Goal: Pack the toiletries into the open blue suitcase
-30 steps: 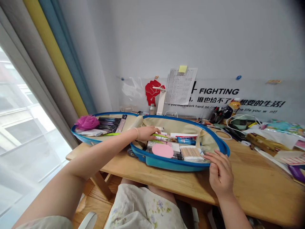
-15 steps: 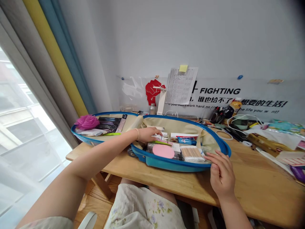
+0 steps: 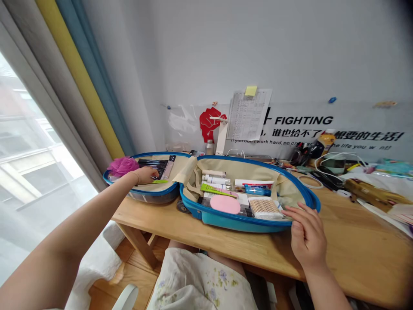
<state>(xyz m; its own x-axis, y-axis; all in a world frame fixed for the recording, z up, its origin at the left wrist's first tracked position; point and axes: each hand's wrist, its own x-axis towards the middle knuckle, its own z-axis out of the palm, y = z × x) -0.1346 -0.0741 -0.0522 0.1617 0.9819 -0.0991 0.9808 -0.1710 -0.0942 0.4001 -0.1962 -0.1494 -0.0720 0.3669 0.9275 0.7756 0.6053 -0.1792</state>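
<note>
A blue suitcase lies opened out on the wooden table, its two halves side by side. My left hand reaches into the left half, beside a green strip and a pack of black items; its fingertips are blurred and partly hidden. A purple bath puff sits left of it. My right hand rests at the right half's front rim, fingers stretched out, near a bag of cotton swabs. That half also holds a pink oval case, a green packet, white tubes and a blue tube.
A white lamp and a small bottle stand behind the suitcase. Pens, a yellow-labelled bottle, cables and a gold pouch clutter the right side. Curtains hang at the left.
My left hand has moved left, from the items in the right half over to the left half. My right hand stays at the rim. The view has shifted slightly.
</note>
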